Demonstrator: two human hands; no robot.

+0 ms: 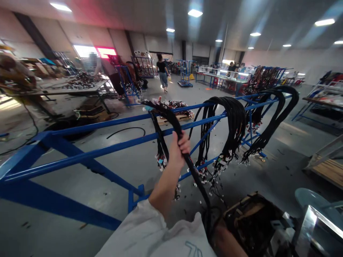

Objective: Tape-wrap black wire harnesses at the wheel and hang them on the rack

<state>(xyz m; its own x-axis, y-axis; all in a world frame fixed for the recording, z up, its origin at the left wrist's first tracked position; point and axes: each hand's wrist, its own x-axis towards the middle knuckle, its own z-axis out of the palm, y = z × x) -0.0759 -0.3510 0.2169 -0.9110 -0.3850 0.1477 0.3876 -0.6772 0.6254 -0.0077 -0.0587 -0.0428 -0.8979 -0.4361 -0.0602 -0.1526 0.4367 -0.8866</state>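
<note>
My left hand (180, 145) is raised and closed around a black wire harness (163, 110). The harness is draped over the top rails of a blue metal rack (107, 148), and its connector ends (161, 160) dangle on the far side. The near end of the harness runs down towards my lap. Only my right forearm (230, 244) shows at the bottom edge, beside a dark box of parts (254, 221); its fingers are hidden. Two more black harness bundles (233, 117) (278, 107) hang over the same rails further right.
A pale blue stool (311, 198) and a shiny metal piece (318, 225) sit at the lower right. Beyond the rack are grey floor, worktables (66, 89), blue carts (184, 73) and a person walking away (162, 73). A wooden pallet (328, 171) lies at the right.
</note>
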